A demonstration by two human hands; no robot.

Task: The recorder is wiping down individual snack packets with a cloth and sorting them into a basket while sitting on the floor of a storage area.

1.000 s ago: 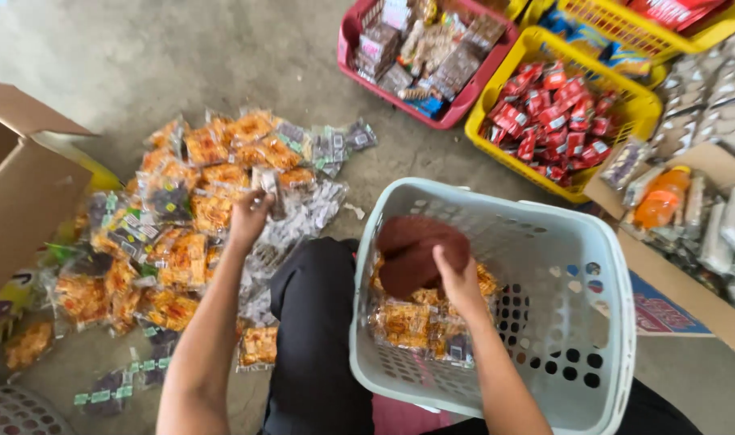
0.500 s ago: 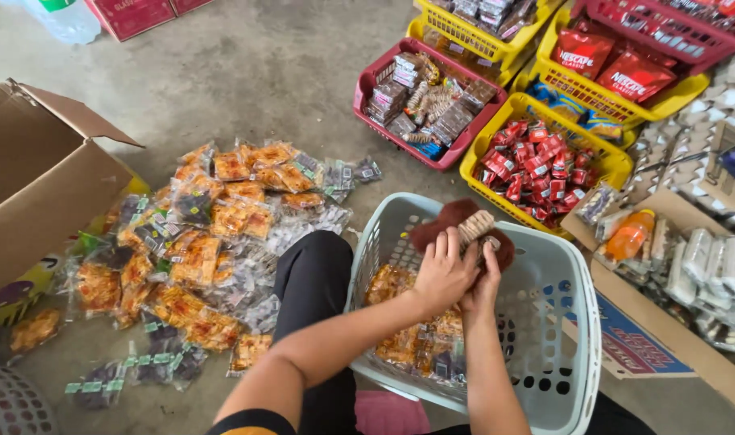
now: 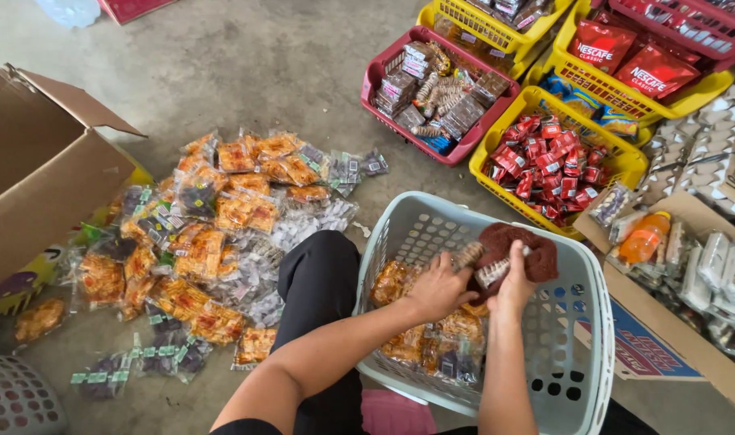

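A: Obs. 1, occlusion. What is hard to read here?

B: The brown bundle (image 3: 519, 251) is partly covered by both hands, so its kind is unclear. The cardboard box (image 3: 37, 173) at the left is cut by the frame edge; its inside does not show. The small grey basket (image 3: 13, 399) at the bottom corner is cropped too.

A: Obs. 2, containers?

B: The pale laundry basket (image 3: 581, 338) holds orange snack packets (image 3: 432, 338) along its bottom. The maroon basket (image 3: 384, 76) holds small dark packs. The yellow basket (image 3: 496, 165) holds red sweets. A loose pile of packets (image 3: 214, 242) lies on the concrete floor (image 3: 247, 64).

A: Obs. 3, hands and bundle?

B: The bundle sits inside the laundry basket, raised above the packets, near its far rim. Left hand (image 3: 438, 288): fingers curled onto the bundle's near left edge. Right hand (image 3: 514, 283): fingers closed around its underside, thumb up against it. Both hold it.
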